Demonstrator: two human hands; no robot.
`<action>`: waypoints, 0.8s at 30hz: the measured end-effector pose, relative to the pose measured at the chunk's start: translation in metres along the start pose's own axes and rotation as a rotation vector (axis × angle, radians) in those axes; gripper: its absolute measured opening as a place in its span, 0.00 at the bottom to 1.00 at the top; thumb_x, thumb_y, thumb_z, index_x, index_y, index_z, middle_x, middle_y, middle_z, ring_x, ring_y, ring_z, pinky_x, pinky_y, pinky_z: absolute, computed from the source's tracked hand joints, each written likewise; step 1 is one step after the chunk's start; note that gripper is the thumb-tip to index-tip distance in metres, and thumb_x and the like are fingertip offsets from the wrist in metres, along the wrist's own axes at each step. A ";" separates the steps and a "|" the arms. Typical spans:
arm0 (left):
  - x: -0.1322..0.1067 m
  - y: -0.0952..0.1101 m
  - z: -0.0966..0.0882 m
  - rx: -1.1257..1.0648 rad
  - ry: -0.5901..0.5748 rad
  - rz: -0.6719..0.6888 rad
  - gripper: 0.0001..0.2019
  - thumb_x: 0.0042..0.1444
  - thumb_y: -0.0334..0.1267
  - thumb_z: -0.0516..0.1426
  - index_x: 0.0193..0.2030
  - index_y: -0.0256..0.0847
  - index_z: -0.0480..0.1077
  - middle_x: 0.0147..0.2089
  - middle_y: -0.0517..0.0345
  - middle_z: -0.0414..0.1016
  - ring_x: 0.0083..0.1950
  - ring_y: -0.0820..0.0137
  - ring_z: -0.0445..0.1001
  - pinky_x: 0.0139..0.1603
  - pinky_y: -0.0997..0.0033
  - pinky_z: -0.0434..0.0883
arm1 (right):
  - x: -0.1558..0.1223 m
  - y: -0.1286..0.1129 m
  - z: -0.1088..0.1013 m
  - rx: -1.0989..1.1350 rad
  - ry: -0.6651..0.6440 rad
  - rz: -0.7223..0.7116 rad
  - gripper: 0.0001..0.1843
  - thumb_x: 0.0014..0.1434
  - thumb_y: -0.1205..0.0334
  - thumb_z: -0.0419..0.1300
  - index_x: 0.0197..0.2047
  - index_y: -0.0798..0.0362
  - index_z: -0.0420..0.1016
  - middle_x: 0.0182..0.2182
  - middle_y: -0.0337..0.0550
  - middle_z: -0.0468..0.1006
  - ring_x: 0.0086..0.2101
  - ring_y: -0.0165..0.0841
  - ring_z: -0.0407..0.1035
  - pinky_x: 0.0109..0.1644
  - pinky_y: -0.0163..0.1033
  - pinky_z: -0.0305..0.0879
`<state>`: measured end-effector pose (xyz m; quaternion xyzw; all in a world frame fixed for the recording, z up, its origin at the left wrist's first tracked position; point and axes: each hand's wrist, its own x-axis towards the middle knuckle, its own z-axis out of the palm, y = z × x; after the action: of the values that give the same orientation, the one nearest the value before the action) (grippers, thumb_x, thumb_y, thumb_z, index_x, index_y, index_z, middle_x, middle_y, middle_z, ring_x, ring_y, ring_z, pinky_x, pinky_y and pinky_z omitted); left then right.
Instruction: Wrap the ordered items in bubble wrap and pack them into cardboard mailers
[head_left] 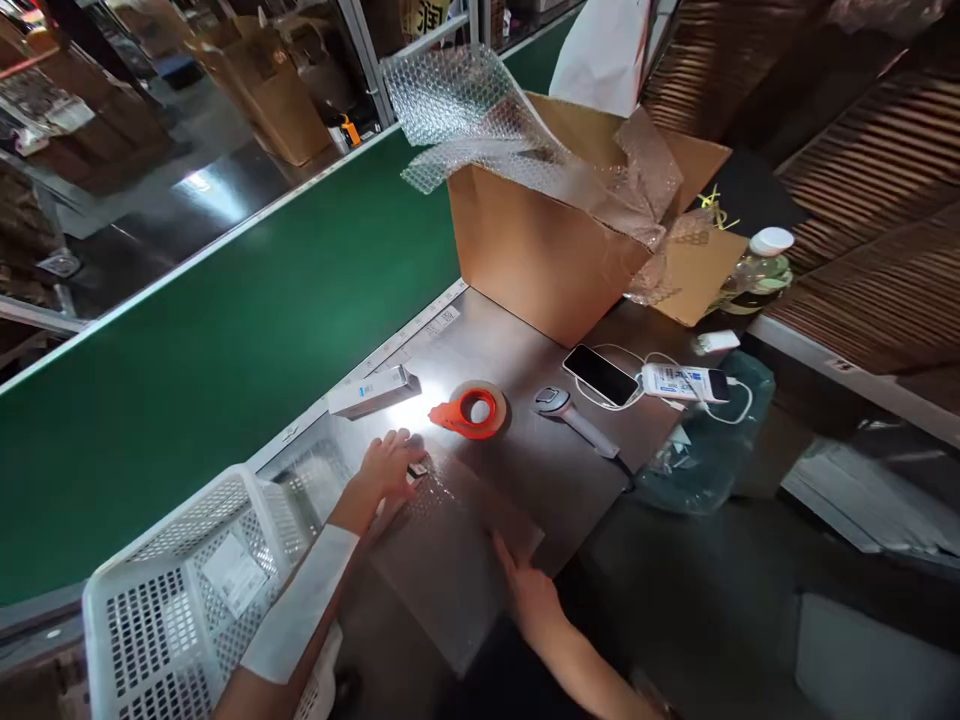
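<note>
My left hand (386, 468) is closed around a small box (417, 470), of which only a dark-and-white end shows past the fingers. The box lies on a clear bubble wrap sheet (450, 555) spread over the metal table. At the sheet's near right edge, my right hand (531, 595) grips the wrap, its index finger stretched along it. Just beyond the left hand lies a long white-and-silver box (375, 391). To its right is an orange tape dispenser (474, 413) with a roll of tape.
A white plastic basket (161, 620) stands at left. Behind are a large open carton (540, 250) and bubble wrap (465, 105). Toward the right lie a barcode scanner (577, 420), a phone (601, 376), a cabled white device (684, 382) and a lidded jar (761, 270). A green board (247, 260) borders the table.
</note>
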<state>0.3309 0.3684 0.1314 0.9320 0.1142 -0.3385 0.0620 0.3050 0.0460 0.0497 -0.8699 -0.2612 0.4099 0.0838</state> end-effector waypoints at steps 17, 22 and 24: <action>-0.045 0.024 0.080 -0.264 0.347 -0.428 0.50 0.64 0.53 0.61 0.79 0.23 0.41 0.68 0.27 0.67 0.60 0.47 0.74 0.52 0.53 0.75 | 0.023 0.034 -0.052 0.292 0.233 0.152 0.18 0.64 0.55 0.62 0.54 0.54 0.77 0.47 0.55 0.85 0.48 0.50 0.80 0.52 0.48 0.71; -0.068 0.043 0.126 -0.319 0.529 -0.602 0.27 0.68 0.37 0.55 0.70 0.26 0.65 0.64 0.34 0.76 0.64 0.50 0.76 0.64 0.52 0.73 | 0.013 0.034 -0.121 0.327 0.333 -0.120 0.06 0.62 0.61 0.57 0.38 0.52 0.76 0.37 0.49 0.84 0.40 0.43 0.79 0.45 0.43 0.71; -0.075 0.050 0.120 -0.337 0.617 -0.640 0.22 0.65 0.31 0.57 0.64 0.29 0.72 0.61 0.36 0.79 0.61 0.49 0.78 0.61 0.51 0.75 | 0.001 0.031 -0.172 0.357 0.420 -0.284 0.06 0.60 0.59 0.57 0.34 0.50 0.73 0.32 0.44 0.81 0.35 0.40 0.76 0.40 0.42 0.70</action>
<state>0.2141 0.2838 0.0899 0.8839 0.4619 -0.0246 0.0682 0.4475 0.0321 0.1497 -0.8619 -0.2810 0.2448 0.3437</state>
